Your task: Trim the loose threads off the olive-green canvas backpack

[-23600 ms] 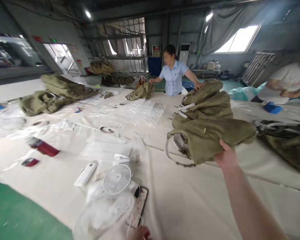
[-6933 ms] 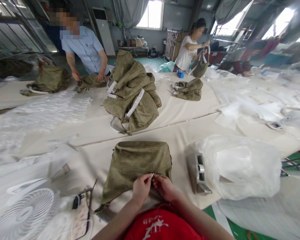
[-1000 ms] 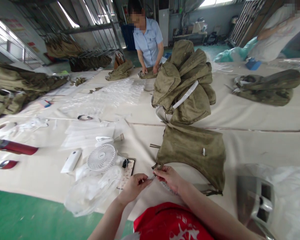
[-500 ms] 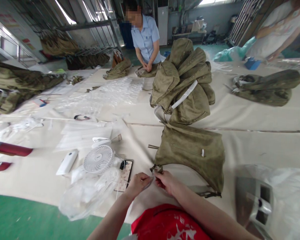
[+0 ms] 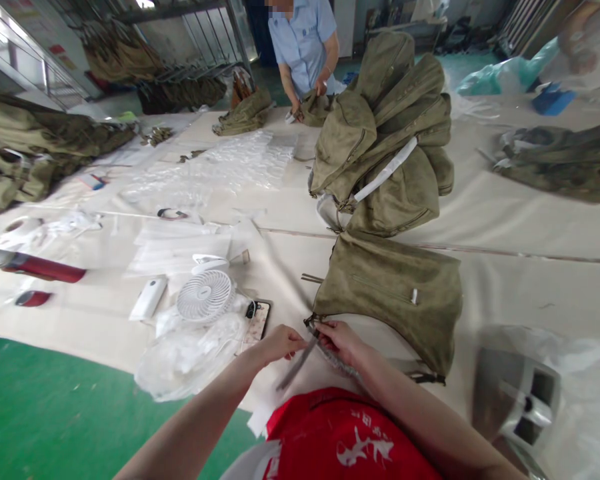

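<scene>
An olive-green shoulder bag (image 5: 390,287) lies flat in front of me, with a small white tag on its zip pull. Close to its lower left corner, my right hand (image 5: 341,341) is closed on the bag's strap end, beside some clear crinkled wrapping (image 5: 337,363). Just left of it, the fingertips of my left hand (image 5: 283,343) pinch at a thin grey strip (image 5: 295,370), which slants down toward my red apron (image 5: 350,437) and is blurred. What exactly lies between the fingers is partly hidden.
Left of my hands are a phone (image 5: 258,320), a white fan (image 5: 205,295) and a clear plastic bag (image 5: 185,363). Stacked olive bags (image 5: 380,147) stand beyond my bag. A grey device (image 5: 515,393) sits at right. Across the table a person (image 5: 305,47) handles another bag.
My left hand has drawn slightly apart from the right, and the grey strip now shows below it. The view has tilted down. The person opposite has lifted part of their bag.
</scene>
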A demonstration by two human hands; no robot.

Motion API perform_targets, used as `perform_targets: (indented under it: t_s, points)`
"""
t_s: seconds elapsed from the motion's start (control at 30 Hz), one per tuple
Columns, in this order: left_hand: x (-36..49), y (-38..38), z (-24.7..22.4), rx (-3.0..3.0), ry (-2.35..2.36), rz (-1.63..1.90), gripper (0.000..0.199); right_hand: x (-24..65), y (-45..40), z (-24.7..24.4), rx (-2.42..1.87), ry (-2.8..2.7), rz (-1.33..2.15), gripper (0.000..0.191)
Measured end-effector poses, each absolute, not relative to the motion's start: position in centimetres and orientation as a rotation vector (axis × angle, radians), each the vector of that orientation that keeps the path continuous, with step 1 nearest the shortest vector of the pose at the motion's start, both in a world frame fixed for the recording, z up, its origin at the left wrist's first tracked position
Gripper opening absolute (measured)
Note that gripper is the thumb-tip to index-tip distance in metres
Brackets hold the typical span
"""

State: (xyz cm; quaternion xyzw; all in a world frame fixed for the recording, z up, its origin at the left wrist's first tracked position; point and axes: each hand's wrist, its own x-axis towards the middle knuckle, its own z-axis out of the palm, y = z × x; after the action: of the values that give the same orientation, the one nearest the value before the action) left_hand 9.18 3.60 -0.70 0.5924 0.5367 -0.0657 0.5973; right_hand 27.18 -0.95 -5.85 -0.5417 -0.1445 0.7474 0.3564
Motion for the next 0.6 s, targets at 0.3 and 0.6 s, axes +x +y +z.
perform_targets:
  t_s: [0.3,0.6]
  points:
    - [10.1,4.2,-2.9,1.471,1.452,-0.084,0.045,27.3,-0.5,-5.9,-1.662,-0.542,1.777,0.020]
    - [11.7,4.3,-3.4,1.596,1.528,-0.136,0.046,27.6,-0.5,-7.5,-1.679,-0.444,1.651,0.016]
